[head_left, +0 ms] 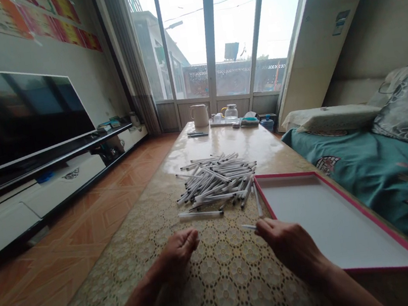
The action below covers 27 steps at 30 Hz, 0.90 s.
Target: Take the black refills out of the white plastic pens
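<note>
My right hand (286, 240) rests over the patterned table cover (227, 282) with its fingers pinched on a white pen (249, 227), whose tip sticks out to the left. My left hand (178, 253) lies beside it with fingers curled together; nothing shows in them. A pile of several white pens (218, 180) lies farther along the table, with loose single pens (200, 214) at its near edge. A shallow white tray with a pink rim (347, 226) lies to the right of my right hand.
A white jug (199, 115), a glass pot (231, 113) and small items stand at the table's far end. A television (10, 118) on a low cabinet runs along the left. A teal-covered sofa (387, 171) with cushions borders the right.
</note>
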### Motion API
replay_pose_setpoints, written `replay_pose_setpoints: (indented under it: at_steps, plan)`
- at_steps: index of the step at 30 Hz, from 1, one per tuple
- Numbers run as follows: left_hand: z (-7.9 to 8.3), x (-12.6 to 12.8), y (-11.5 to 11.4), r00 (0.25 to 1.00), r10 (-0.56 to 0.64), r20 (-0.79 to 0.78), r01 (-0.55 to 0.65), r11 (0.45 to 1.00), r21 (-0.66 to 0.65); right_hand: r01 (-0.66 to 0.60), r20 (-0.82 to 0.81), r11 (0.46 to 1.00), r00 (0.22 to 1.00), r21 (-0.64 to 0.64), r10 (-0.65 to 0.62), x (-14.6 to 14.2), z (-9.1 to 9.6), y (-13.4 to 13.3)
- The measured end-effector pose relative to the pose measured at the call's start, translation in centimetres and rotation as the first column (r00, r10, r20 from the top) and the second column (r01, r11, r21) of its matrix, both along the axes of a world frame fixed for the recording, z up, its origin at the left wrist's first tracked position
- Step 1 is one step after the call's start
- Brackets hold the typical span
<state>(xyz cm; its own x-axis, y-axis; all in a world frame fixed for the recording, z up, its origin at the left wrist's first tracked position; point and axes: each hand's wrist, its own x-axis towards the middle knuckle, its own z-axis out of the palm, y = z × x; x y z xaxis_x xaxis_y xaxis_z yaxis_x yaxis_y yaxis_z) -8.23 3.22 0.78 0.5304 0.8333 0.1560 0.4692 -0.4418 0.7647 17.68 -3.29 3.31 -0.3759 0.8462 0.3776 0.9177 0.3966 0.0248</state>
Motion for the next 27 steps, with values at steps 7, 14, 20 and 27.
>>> replay_pose_setpoints:
  at_steps: [7, 14, 20, 27]
  plan:
    - [0.8, 2.8, -0.5, 0.989, 0.151, -0.009, -0.151, 0.988, 0.021, 0.155, -0.190, 0.984, 0.967, -0.086, -0.169, 0.0, 1.5, -0.1]
    - [1.3, 4.9, 0.4, 0.975, 0.220, -0.021, -0.219, 0.975, 0.043, 0.185, -0.401, 0.959, 0.879, -0.215, -0.259, -1.0, -0.2, -0.3]
    - [1.8, 4.2, 1.0, 0.928, 0.360, 0.094, -0.363, 0.931, 0.024, 0.136, -0.477, 0.966, 0.849, -0.218, -0.227, -1.7, -0.6, -0.3]
    - [0.8, 5.7, -2.5, 0.858, 0.305, 0.413, -0.029, 0.832, -0.554, -0.009, -0.486, 0.952, 0.862, -0.306, -0.147, -3.8, -0.5, -0.1]
